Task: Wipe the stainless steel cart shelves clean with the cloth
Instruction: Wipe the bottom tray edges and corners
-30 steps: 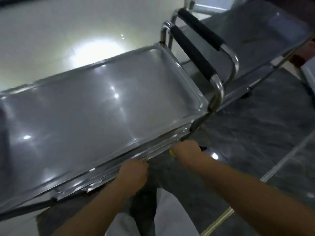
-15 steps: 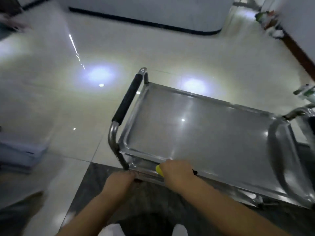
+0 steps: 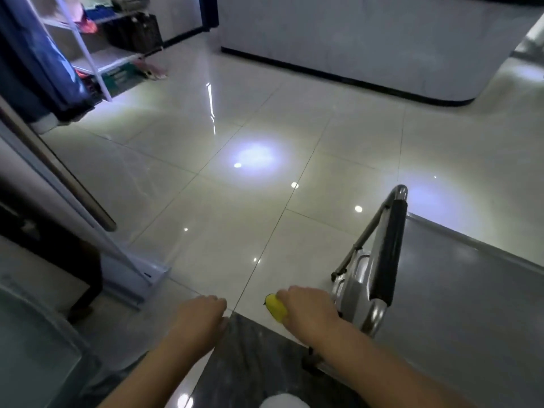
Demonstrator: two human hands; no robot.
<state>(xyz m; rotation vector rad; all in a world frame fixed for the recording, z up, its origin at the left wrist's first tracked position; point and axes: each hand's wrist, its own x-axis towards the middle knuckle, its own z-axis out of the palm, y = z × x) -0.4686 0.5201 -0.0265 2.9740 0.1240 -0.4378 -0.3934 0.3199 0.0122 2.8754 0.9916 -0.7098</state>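
At far left stands a rack [image 3: 97, 51], well apart from the work. Our left hand [image 3: 197, 319] hangs over the floor [image 3: 235, 201], touching nothing, its fingers loosely curled and nothing showing in them. Just right of it, a yellow thing [image 3: 276, 308] juts from our right hand [image 3: 309, 315], whose fingers are wrapped tight around it. We take it for the cloth, though we cannot tell for sure. That hand sits just beside the near end of the cart's handle [image 3: 388, 254], and whether it touches the frame is hidden. The top shelf [image 3: 459, 295] runs off to the right, bare and glossy, with neither hand on it. We judge this a pause between wipes, with our gaze off the cart. The next move calls for turning right again, bracing the cart with the left hand, and laying the cloth flat on a shelf to sweep along it.
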